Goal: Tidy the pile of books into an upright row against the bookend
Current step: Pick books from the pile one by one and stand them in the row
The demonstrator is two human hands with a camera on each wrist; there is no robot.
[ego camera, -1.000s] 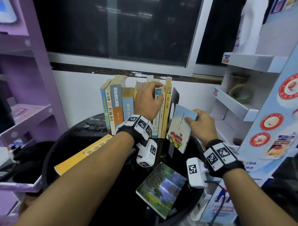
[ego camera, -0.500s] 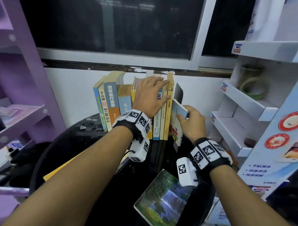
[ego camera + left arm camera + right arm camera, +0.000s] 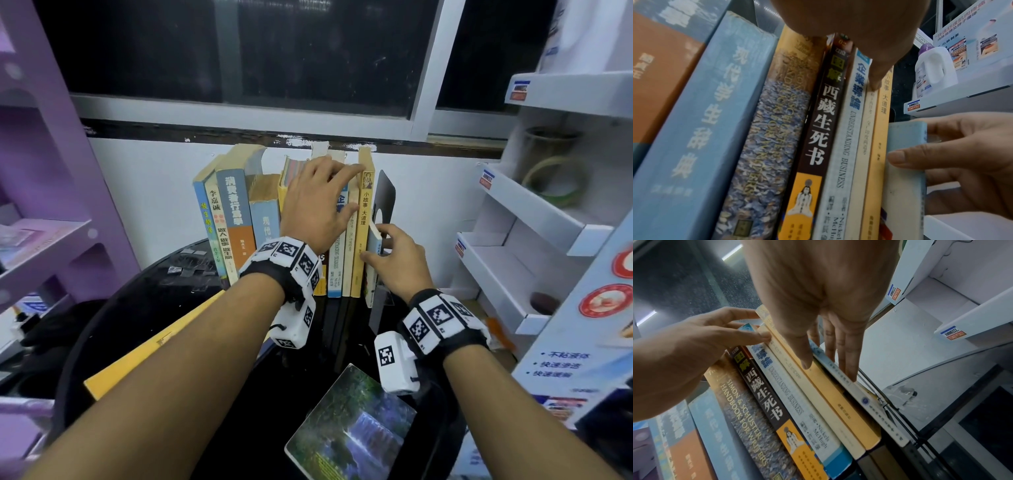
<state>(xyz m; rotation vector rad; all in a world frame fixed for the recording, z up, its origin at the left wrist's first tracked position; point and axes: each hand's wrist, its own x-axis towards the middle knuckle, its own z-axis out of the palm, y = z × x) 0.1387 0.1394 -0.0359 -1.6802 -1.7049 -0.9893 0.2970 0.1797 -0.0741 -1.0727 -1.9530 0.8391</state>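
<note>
A row of upright books (image 3: 274, 212) stands on the round black table (image 3: 154, 308), ending at a black bookend (image 3: 385, 198) on the right. My left hand (image 3: 329, 198) lies over the tops and spines of the middle books with its fingers spread, the thumb (image 3: 875, 81) on a spine. My right hand (image 3: 387, 250) pinches a thin light-blue book (image 3: 370, 284), thumb on one side and fingers on the other. That thin light-blue book (image 3: 865, 400) stands upright between the yellow-spined book (image 3: 363, 222) and the bookend.
A book with a waterfall cover (image 3: 352, 425) lies flat at the table's front. A yellow book (image 3: 150, 356) lies flat under my left forearm. A purple shelf (image 3: 41, 205) stands left, a white display rack (image 3: 534, 219) right, wall and window behind.
My right hand turned the thin light-blue book from a tilted, cover-facing pose to upright and slid it in beside the yellow book, against the bookend. My left hand stayed on the row.
</note>
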